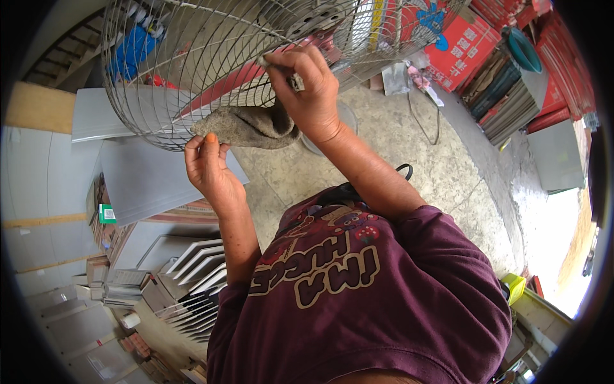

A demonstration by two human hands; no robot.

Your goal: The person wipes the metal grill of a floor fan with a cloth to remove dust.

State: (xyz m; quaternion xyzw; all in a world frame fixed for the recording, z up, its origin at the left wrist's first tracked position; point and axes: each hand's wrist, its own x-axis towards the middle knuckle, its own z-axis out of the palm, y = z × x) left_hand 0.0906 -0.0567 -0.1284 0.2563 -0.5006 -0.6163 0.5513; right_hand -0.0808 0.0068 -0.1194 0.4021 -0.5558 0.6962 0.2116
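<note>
A rough grey cloth stretches below and in front of a large fan with a wire guard and a red blade. My left hand pinches the cloth's left end between thumb and fingers, close to the lower edge of the guard. Higher up, my right hand has its fingers curled in a pinch in front of the guard. Some grey cloth shows within its curled fingers, and the cloth's right end hangs beside its wrist. The small pale bit at its fingertips is hard to make out.
Flat grey panels lie to the left, above a rack of upright sheets. At the far right stand a red printed carton, a green basin and stacked flat boards. A thin cord lies on the concrete floor.
</note>
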